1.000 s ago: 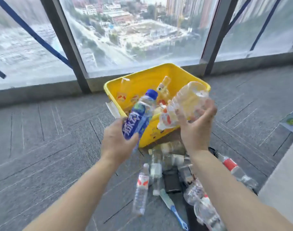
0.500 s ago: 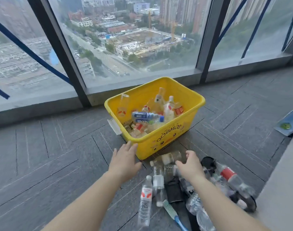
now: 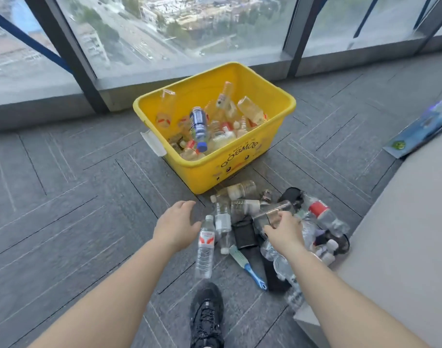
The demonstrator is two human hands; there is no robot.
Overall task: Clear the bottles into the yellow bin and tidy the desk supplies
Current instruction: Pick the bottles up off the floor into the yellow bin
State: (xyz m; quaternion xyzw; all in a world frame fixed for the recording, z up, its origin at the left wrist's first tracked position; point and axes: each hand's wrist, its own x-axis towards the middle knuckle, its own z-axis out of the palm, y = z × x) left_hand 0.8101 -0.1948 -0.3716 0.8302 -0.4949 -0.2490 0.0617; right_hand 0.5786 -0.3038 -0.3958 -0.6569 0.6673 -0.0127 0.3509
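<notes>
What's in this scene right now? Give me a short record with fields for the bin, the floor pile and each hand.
bin: yellow bin, many bottles inside
floor pile: loose bottles lying in front of the bin
left hand: open, beside a red-labelled bottle
right hand: grips a clear bottle in the pile
other: blue-handled brush beside the pile

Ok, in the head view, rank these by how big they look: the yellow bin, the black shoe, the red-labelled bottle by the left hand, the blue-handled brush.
1. yellow bin
2. black shoe, but it is nearest the camera and cut off by the frame, so its lead over the bottle is unsure
3. red-labelled bottle
4. blue-handled brush
</notes>
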